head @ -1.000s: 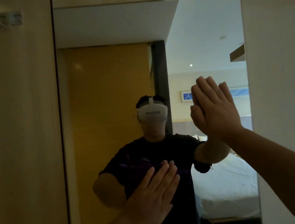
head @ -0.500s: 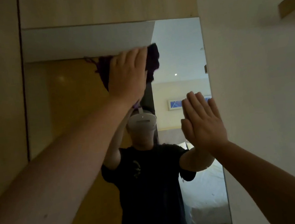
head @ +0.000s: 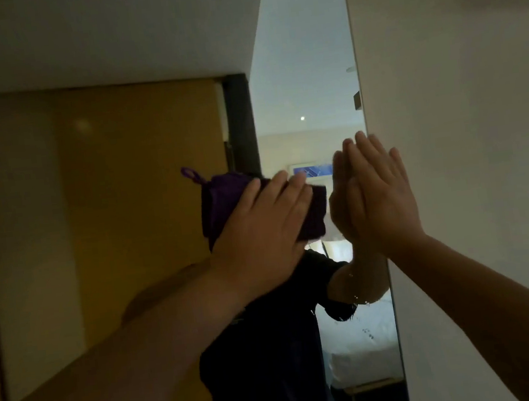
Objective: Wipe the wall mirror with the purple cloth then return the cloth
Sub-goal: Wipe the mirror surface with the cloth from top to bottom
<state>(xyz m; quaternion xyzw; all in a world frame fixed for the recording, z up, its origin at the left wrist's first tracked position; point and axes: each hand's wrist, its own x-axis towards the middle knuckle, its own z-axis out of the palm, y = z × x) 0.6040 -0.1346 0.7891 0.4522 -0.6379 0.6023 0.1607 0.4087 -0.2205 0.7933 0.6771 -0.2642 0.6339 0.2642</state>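
left hand pressing purple cloth, mirror

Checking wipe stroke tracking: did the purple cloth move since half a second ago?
Yes. The purple cloth, under the left hand, has come down from beside the mirror's top edge to mid-height, level with the right hand.

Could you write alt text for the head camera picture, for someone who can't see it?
A person's left hand presses a purple cloth flat against a wall mirror. Their right hand rests open at the mirror's right edge, beside a white wall.
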